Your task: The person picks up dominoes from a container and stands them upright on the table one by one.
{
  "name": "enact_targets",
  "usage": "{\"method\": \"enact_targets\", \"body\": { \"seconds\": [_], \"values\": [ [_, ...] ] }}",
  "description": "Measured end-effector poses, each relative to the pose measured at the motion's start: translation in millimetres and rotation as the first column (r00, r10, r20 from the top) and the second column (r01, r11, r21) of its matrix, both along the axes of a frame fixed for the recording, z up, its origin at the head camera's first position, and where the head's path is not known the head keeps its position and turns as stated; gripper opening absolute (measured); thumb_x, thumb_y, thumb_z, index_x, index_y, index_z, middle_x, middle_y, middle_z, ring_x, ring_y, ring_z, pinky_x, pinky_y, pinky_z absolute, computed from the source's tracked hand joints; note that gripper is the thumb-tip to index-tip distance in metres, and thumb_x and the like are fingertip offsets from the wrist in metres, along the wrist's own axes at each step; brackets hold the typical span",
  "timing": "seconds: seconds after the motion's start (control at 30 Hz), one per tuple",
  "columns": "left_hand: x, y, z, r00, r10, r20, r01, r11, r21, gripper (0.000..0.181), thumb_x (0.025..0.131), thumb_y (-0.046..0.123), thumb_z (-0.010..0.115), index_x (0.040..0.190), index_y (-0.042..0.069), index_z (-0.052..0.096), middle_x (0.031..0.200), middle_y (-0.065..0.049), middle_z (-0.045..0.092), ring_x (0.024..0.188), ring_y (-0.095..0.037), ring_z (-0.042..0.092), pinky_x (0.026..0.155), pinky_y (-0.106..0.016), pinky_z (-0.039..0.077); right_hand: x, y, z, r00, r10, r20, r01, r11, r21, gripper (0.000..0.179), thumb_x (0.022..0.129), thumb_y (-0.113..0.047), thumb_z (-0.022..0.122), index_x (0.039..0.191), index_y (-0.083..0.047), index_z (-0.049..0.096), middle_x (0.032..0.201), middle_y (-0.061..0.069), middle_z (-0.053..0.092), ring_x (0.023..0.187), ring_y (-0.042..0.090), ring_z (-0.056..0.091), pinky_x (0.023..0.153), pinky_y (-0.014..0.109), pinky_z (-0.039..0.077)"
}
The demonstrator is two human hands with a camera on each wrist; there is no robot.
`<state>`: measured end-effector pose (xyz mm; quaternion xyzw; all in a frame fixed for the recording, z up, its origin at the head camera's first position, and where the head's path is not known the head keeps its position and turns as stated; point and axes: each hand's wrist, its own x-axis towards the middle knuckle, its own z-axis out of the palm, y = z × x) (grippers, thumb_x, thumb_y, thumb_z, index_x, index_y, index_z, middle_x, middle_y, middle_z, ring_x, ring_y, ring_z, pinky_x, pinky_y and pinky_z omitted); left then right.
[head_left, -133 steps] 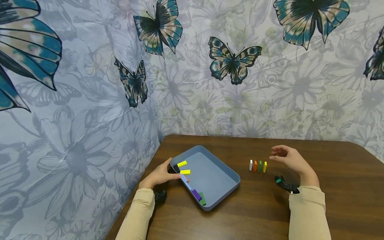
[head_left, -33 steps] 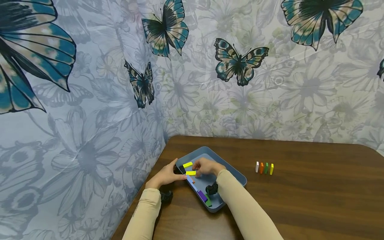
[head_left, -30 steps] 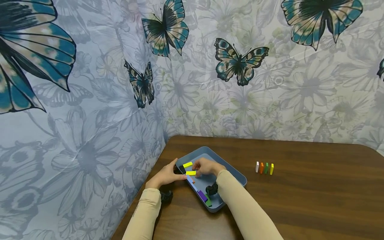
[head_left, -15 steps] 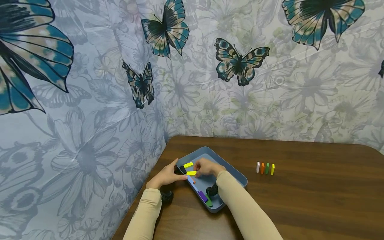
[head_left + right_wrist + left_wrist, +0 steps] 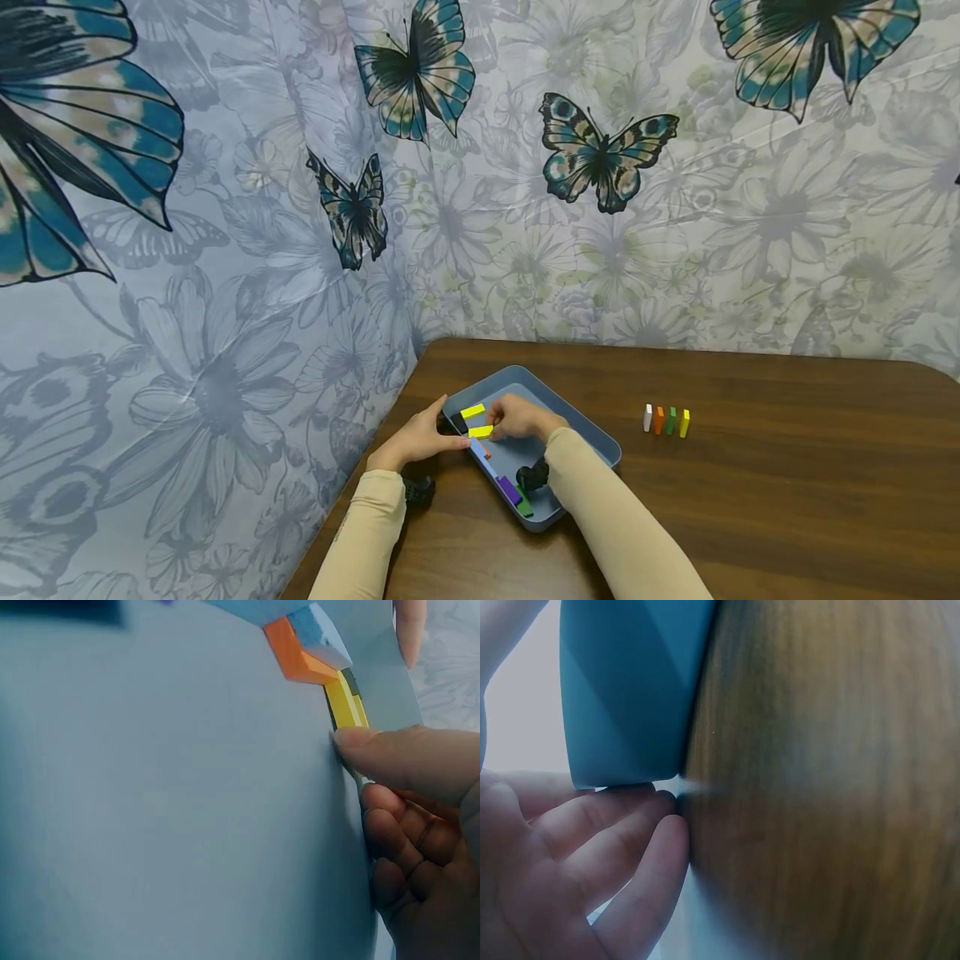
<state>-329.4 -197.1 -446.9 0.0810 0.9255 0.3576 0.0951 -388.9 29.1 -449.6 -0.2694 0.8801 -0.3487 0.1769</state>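
In the head view a grey-blue tray (image 5: 581,417) stands turned on the table. My left hand (image 5: 420,440) grips its left corner, thumb over the rim and fingers against the outer wall. Inside the tray, my right hand (image 5: 519,417) pinches the right end of a yellow block (image 5: 480,432) between thumb and index finger; the right wrist view shows this thumb (image 5: 364,746) on the block. A second yellow block (image 5: 472,411) and a black block (image 5: 459,423) lie close by. Along the near wall are light-blue (image 5: 482,457), orange (image 5: 487,454), purple (image 5: 508,490) and green (image 5: 524,502) blocks.
To the right of the tray, a white block (image 5: 647,417), an orange block (image 5: 659,420), a green block (image 5: 671,421) and a yellow block (image 5: 685,423) stand upright in a row on the brown table (image 5: 787,467). A butterfly-patterned wall (image 5: 487,275) rises behind the table.
Since the oldest frame my right hand has moved left from beside the standing row into the tray. Over the last half second the pinched yellow block has tilted slightly; my left hand keeps its hold.
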Motion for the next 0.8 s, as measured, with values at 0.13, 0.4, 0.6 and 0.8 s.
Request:
{"method": "enact_targets", "body": {
  "seconds": [0.13,0.4,0.6,0.8],
  "values": [
    [-0.4,-0.1,-0.7,1.0,-0.003,0.001,0.003,1.0,-0.002,0.113,0.083,0.054,0.078,0.161,0.004,0.013,0.16,-0.024,0.033,0.14,-0.04,0.046,0.109,-0.053,0.045,1.0,1,2.9,1.0,-0.002,0.004,0.002,1.0,-0.007,0.006,0.088,-0.005,0.076,0.091,-0.006,0.071,0.081,0.0,0.06,0.075,0.014,0.052,0.069,0.024,0.044],
    [-2.3,1.0,1.6,1.0,0.0,0.003,0.0,1.0,0.003,0.115,0.082,0.056,0.078,0.161,0.004,0.013,0.16,-0.024,0.031,0.141,-0.04,0.044,0.109,-0.053,0.045,0.6,4,11.7,0.999,0.029,-0.032,-0.029,1.0,0.002,0.005,0.089,-0.005,0.074,0.091,-0.007,0.071,0.083,0.001,0.062,0.075,0.015,0.053,0.069,0.025,0.046],
    [-4.2,3.2,1.6,1.0,0.009,0.001,-0.009,1.0,0.0,0.116,0.081,0.055,0.079,0.161,0.004,0.013,0.161,-0.024,0.03,0.142,-0.039,0.044,0.11,-0.052,0.044,-0.4,10,16.7,0.996,0.046,-0.076,-0.046,0.999,-0.006,0.004,0.088,-0.002,0.073,0.091,-0.004,0.071,0.081,0.001,0.063,0.071,0.013,0.053,0.065,0.022,0.046],
    [-1.4,6.0,0.9,1.0,0.015,0.008,-0.015,1.0,-0.005,0.116,0.08,0.056,0.079,0.161,0.005,0.013,0.161,-0.024,0.031,0.142,-0.04,0.043,0.111,-0.053,0.043,1.5,19,20.8,0.994,0.031,-0.106,-0.033,0.999,-0.018,0.007,0.091,-0.006,0.072,0.098,-0.008,0.074,0.09,0.001,0.068,0.08,0.013,0.058,0.071,0.025,0.052]
  ]
}}
